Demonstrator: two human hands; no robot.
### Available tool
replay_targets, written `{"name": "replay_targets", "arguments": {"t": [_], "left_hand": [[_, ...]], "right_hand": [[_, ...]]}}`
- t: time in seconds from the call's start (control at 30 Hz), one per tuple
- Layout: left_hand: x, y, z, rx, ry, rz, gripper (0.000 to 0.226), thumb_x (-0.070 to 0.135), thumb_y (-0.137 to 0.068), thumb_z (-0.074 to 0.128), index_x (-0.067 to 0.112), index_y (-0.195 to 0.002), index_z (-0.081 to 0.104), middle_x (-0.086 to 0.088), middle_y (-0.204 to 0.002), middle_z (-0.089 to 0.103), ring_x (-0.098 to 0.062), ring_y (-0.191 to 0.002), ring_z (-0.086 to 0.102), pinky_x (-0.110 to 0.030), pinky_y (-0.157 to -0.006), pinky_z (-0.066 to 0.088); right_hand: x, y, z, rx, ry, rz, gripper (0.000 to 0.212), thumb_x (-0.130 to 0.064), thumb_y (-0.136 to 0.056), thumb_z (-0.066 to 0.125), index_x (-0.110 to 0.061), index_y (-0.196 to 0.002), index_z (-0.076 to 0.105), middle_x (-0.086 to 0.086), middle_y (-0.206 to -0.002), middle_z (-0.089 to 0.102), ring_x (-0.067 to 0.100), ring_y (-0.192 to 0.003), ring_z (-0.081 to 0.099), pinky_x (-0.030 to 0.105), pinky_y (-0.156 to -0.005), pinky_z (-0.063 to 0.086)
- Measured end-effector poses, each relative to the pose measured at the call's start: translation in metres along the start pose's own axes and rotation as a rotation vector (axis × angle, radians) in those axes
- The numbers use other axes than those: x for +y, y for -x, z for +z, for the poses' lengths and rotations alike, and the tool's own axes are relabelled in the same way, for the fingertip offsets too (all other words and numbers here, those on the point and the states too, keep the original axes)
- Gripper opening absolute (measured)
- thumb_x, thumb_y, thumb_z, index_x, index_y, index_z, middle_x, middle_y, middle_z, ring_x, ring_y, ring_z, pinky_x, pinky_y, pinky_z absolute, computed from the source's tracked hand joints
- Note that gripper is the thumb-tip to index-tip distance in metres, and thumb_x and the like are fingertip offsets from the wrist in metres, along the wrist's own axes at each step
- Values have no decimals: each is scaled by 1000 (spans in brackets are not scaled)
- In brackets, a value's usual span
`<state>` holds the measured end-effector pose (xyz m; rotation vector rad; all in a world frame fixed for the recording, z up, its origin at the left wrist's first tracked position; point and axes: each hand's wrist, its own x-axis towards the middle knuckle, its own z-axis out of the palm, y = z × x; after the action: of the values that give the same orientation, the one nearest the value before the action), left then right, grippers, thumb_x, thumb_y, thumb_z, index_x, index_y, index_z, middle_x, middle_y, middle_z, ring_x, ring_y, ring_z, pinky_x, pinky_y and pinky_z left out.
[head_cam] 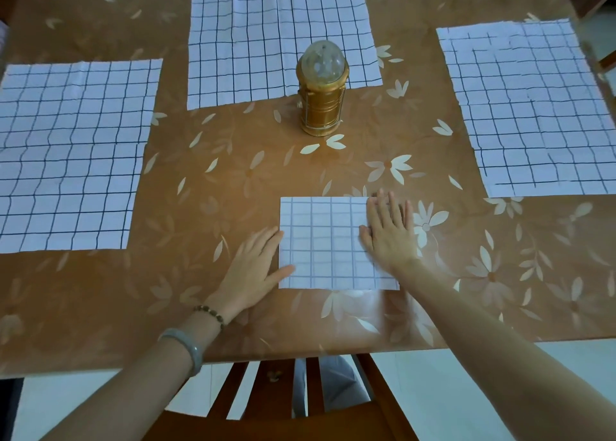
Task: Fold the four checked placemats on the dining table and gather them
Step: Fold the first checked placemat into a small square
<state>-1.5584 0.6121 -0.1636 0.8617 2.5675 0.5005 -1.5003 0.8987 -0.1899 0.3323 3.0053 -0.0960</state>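
Observation:
A folded white placemat (325,244) with dark checks lies near the table's front edge. My right hand (390,230) presses flat on its right part, fingers straight. My left hand (258,260) rests flat on the table at the mat's left edge, its thumb touching the lower left corner. Three more checked placemats lie spread out flat: one at the left (71,153), one at the back middle (276,37), one at the right (533,107).
A gold lantern (321,90) with a clear dome stands in the middle of the brown flower-patterned table (216,180), overlapping the back mat's front edge. A wooden chair (266,397) sits under the front edge. More chair backs show behind the table.

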Motion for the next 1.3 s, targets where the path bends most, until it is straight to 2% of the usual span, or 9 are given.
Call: {"name": "replay_targets", "arguments": {"t": [0.1, 0.17, 0.23, 0.4, 0.5, 0.63, 0.77, 0.87, 1.3], "left_hand": [[30, -13, -1, 195, 310, -364, 66, 45, -92, 54, 10, -145, 34, -5, -143, 44, -23, -133, 37, -41, -110, 35], [44, -24, -2, 236, 349, -516, 66, 38, -88, 64, 7, -141, 37, -8, -133, 50, -26, -125, 45, -43, -103, 40], [51, -35, -3, 198, 320, -612, 66, 33, -83, 70, 6, -134, 39, -11, -128, 49, -30, -121, 47, -43, -100, 42], [65, -48, -7, 141, 280, -746, 53, 24, -78, 75, 4, -113, 41, -13, -112, 56, -35, -102, 59, -37, -70, 49], [65, -52, -12, 74, 325, -799, 43, 24, -82, 71, 2, -110, 47, -10, -103, 61, -32, -94, 63, -32, -61, 43], [55, -49, -11, -20, 621, -751, 19, 17, -82, 70, 8, -98, 64, -5, -100, 69, -17, -76, 62, -26, -56, 47], [50, -38, -15, -38, 825, -698, 23, 3, -81, 71, 12, -100, 63, -5, -105, 68, -19, -90, 64, -24, -62, 48], [39, -28, -21, -16, 802, -679, 25, 10, -74, 76, 23, -92, 65, 1, -110, 68, -21, -106, 61, -39, -86, 53], [4, 36, -56, 24, 713, -545, 45, 7, -86, 68, 22, -126, 51, 8, -113, 61, -10, -100, 58, -17, -67, 44]], "right_hand": [[-9, -4, -8, 24, 49, -26, 54, -28, -82, 49, -10, -134, 48, 22, -135, 49, 38, -121, 48, 51, -102, 31], [-21, -4, -14, 29, -10, -43, 49, -9, -68, 64, -13, -117, 60, 21, -117, 57, 38, -96, 57, 45, -75, 47], [-32, -2, -20, -42, -181, -45, 43, 6, -69, 59, -9, -109, 61, 21, -109, 53, 38, -87, 55, 38, -54, 45], [-43, 0, -20, -100, -344, -51, 36, 5, -69, 57, -7, -103, 62, 19, -95, 50, 38, -80, 53, 30, -45, 38], [-43, 2, -21, -158, -348, -79, 48, -11, -70, 62, -13, -118, 59, 18, -108, 49, 38, -91, 50, 43, -64, 51], [-40, 5, -29, -338, -316, -44, 79, -36, -67, 72, -27, -138, 39, 7, -129, 34, 28, -114, 36, 41, -95, 41], [-38, 4, -34, -339, -238, -49, 90, -48, -62, 75, -34, -140, 32, 6, -129, 31, 26, -114, 34, 36, -97, 33], [-43, 7, -35, -355, -189, -69, 97, -57, -60, 75, -36, -142, 28, 6, -122, 33, 25, -109, 36, 36, -95, 31], [-125, 17, -32, -482, -157, -148, 107, -60, -63, 71, -39, -147, 8, 10, -132, 29, 31, -117, 34, 47, -99, 28]]}}
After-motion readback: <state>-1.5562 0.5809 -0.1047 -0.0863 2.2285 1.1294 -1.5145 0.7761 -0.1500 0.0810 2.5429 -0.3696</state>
